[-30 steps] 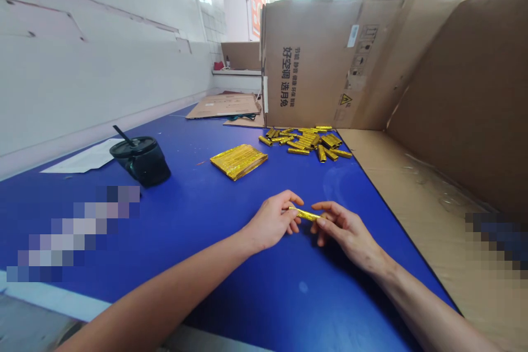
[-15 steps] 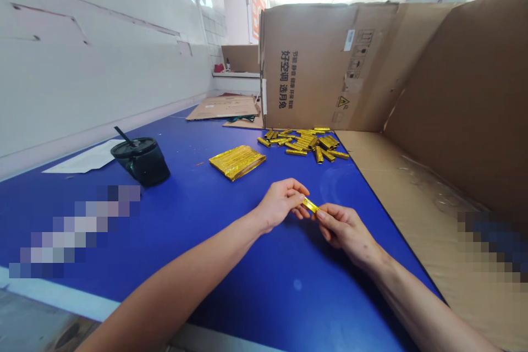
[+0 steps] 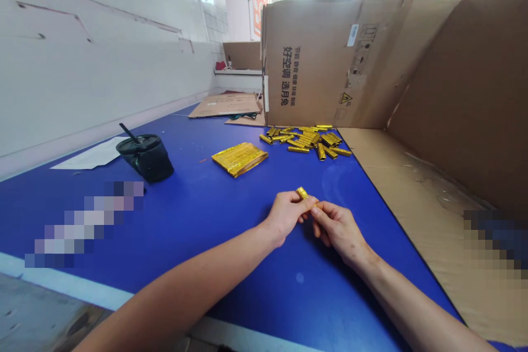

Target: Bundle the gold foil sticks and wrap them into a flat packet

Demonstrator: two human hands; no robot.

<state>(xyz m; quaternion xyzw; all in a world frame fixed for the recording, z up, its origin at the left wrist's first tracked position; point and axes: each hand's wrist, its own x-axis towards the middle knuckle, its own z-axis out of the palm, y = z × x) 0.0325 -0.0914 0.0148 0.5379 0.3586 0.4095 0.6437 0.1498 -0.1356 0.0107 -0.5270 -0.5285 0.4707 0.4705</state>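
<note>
Between my two hands is a small gold foil piece [image 3: 302, 192], its upper end sticking out past my left fingers. My left hand [image 3: 287, 213] pinches it with the thumb on top. Close against it on the right, my right hand [image 3: 336, 226] has thumb and fingertips closed on the lower end, which is mostly covered by fingers. A flat stack of gold foil strips [image 3: 240, 159] lies on the blue table [image 3: 198, 198], beyond my left hand. Farther back, a loose pile of short gold foil tubes [image 3: 309, 140] rests in front of the cardboard.
A dark cup with a straw [image 3: 147, 159] stands at the left beside a white paper [image 3: 93, 154]. A tall cardboard box [image 3: 317, 60] rises behind the pile, with cardboard [image 3: 396, 176] along the right. Flat cardboard pieces [image 3: 225, 104] lie at the back.
My left thumb has slid down the gold foil piece toward my right fingers, so the hands are closer together and the piece's upper end now sticks out. The view has shifted slightly.
</note>
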